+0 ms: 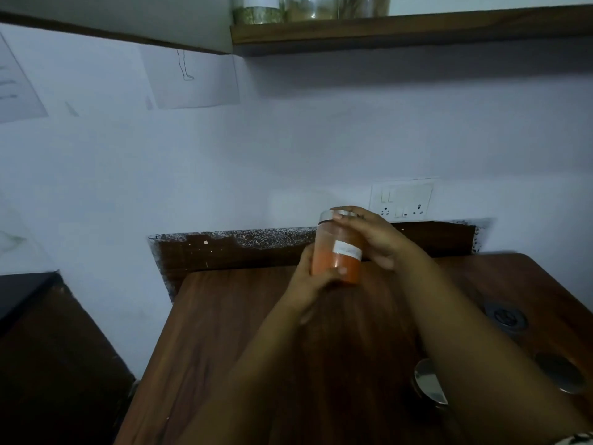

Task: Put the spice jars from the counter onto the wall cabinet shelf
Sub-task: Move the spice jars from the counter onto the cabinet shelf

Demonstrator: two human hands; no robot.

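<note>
Jar (338, 252): clear, holding orange powder to about half its height, with a white label on its side; it is being held in the air above the counter (244, 342), in front of the dark backsplash strip (231, 252).
Jar axis: the long axis is standing close to upright, the top tilting slightly left; the metal lid end is pointing up, the base pointing down at the counter.
Left hand (313, 284): it is gripping the lower left side of the jar, fingers wrapping the base, thumb lying across the front.
Right hand (373, 239): it is closing over the upper right side of the jar, fingertips resting on the lid rim.
Shelf (410, 27): a wooden board is running well above the jar, up and to its right; three jars are standing on it, only their lower parts in view.
Shelf jar (256, 11): it is holding green contents, above and left of the held jar.
Lids (430, 382): two round metal tops are showing near the jar's lower right, one partly hidden by the right forearm; whether they are sitting on jars cannot be told.
Socket plate (402, 200): it is sitting on the wall just right of the jar's lid.
Path upward: bare wall is lying between the jar and the shelf.
</note>
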